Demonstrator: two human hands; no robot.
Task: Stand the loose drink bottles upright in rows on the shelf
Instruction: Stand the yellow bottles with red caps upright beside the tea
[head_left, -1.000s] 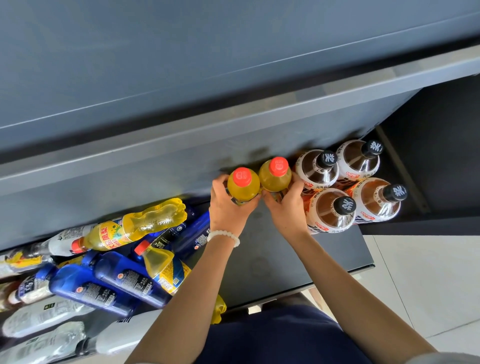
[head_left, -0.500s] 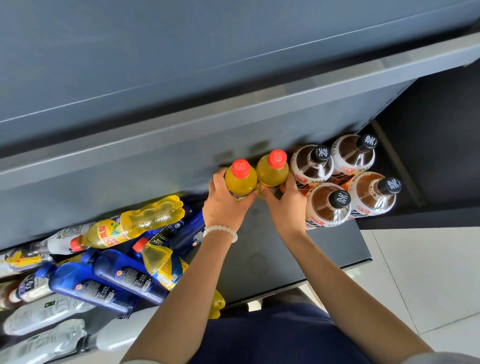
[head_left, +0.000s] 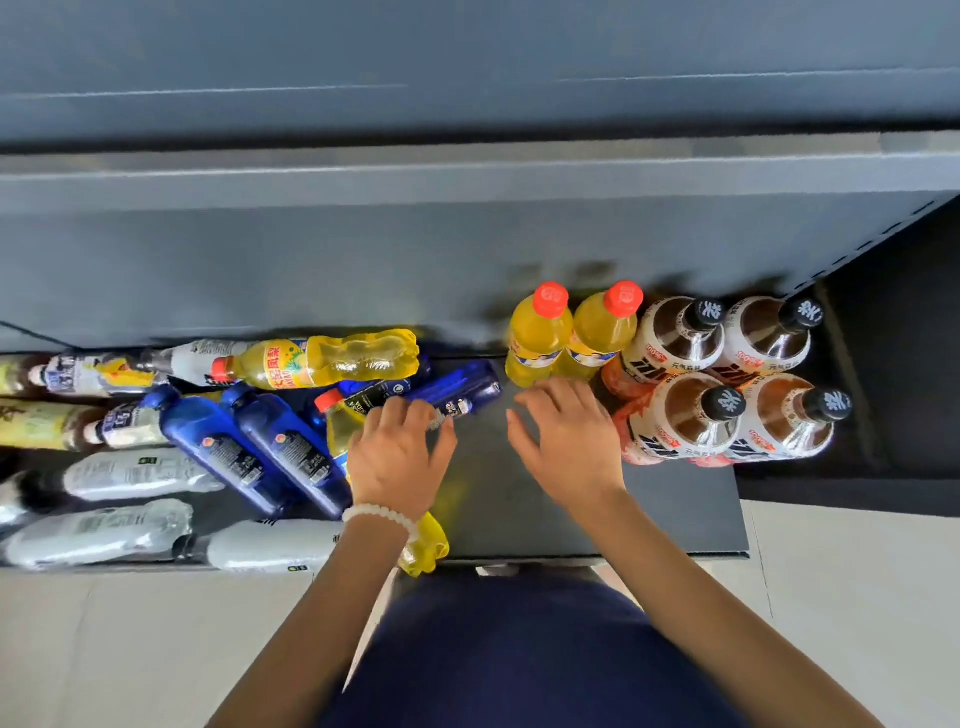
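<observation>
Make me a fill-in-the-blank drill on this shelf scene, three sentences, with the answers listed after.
1. The upright bottles with black caps number ____.
2. The two upright yellow bottles have ____ caps.
3. The white bead bracelet is on the ____ wrist.

Answers: four; red; left

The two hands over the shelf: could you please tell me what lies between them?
In the head view, only bare dark shelf lies between the left hand and right hand; no bottle sits there.

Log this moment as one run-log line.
hands: left, right open, empty | orange bottles upright | blue bottles lying
</observation>
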